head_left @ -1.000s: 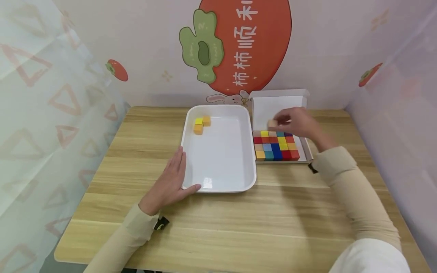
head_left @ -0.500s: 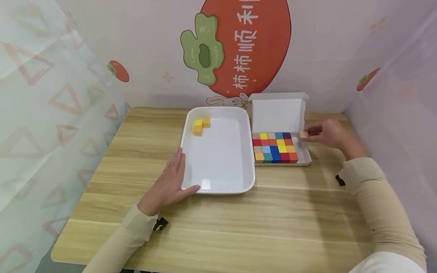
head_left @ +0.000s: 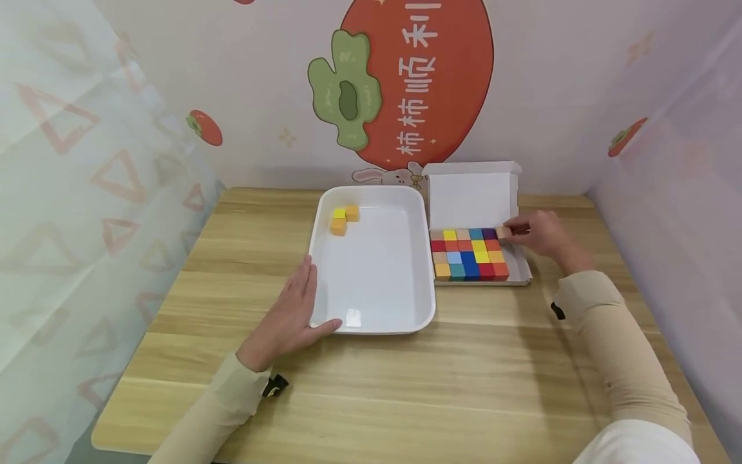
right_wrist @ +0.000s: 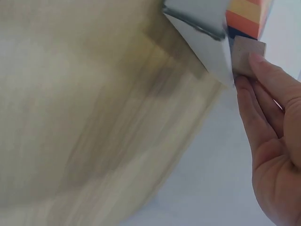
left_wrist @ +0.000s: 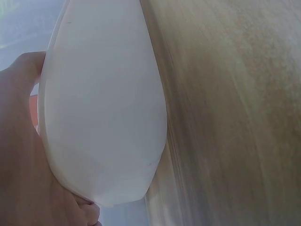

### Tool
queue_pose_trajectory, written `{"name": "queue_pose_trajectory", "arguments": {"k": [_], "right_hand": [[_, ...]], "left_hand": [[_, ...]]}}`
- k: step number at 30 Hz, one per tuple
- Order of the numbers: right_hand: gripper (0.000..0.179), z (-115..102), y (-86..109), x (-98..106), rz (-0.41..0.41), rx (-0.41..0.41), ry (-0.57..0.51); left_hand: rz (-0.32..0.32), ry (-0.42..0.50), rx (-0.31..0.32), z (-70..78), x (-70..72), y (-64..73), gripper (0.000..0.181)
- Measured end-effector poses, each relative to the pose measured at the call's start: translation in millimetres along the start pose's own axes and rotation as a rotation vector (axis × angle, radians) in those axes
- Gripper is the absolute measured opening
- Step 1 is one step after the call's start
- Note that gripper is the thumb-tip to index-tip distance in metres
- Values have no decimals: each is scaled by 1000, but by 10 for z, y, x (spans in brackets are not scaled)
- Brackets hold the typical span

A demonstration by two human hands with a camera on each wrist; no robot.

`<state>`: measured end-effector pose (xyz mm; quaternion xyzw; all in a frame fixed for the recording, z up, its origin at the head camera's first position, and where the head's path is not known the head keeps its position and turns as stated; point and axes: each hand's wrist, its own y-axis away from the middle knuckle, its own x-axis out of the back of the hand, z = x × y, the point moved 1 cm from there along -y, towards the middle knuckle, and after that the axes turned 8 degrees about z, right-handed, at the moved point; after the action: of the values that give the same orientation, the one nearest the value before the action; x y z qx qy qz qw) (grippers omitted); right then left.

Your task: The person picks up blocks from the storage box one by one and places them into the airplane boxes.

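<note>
My right hand (head_left: 543,233) pinches a plain wooden cube (head_left: 503,232) between thumb and fingers. That cube (right_wrist: 246,54) sits at the right end of the back row in the white cardboard box (head_left: 520,273), beside a dark purple cube (head_left: 489,234). Several rows of coloured cubes (head_left: 468,256) fill most of the box. My left hand (head_left: 288,317) rests against the near left corner of a white tray (head_left: 377,277), fingers straight along its side and thumb on the front rim. In the left wrist view the hand (left_wrist: 23,155) lies along the tray's rim.
Inside the tray's far left corner sit one yellow cube (head_left: 339,213) and two orange cubes (head_left: 339,227). The box's raised lid (head_left: 472,200) stands near the back wall (head_left: 261,96). A bare strip of box floor shows at the right. Everything stands on a wooden table (head_left: 371,393).
My right hand has carried the wooden cube rightward from above the box, then back left and down to the end of the back row. The left hand stays on the tray.
</note>
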<state>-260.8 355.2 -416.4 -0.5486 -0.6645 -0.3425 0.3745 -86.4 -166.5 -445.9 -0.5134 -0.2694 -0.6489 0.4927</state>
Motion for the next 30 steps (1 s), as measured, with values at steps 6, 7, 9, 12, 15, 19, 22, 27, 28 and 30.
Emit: {"name": "queue_pose_trajectory", "arguments": {"k": [6,7,9,12,15,19,22,27,28,30], "right_hand": [[41,-59,-1,-44,9,43,84],[40,-76,0,-50,5,58,109],[38,-119,4,-67,-3,83,166],[34,-171,10,-100,1,126,265],[29,-204,20,-128,4,148,340],[28,-287,29,-121,-13,125,369],[34,-434,31,-73,-31,82,365],[48,-841,-6,32,-52,49,288],[49,-935,-24,39,-49,56,270],[50,-1111,-70,37,-41,84,237]], "left_hand": [[-1,1,4,3,11,-3,118],[0,4,4,4,14,-4,118],[-1,7,5,4,16,-6,118],[-5,7,7,7,15,-6,118],[-9,9,9,3,-1,-6,118],[-16,17,13,2,-17,0,118],[-12,18,9,0,-22,5,118],[14,10,-6,-25,-30,5,118],[16,10,-6,-30,-30,4,118],[14,12,-3,-37,-31,4,118]]}}
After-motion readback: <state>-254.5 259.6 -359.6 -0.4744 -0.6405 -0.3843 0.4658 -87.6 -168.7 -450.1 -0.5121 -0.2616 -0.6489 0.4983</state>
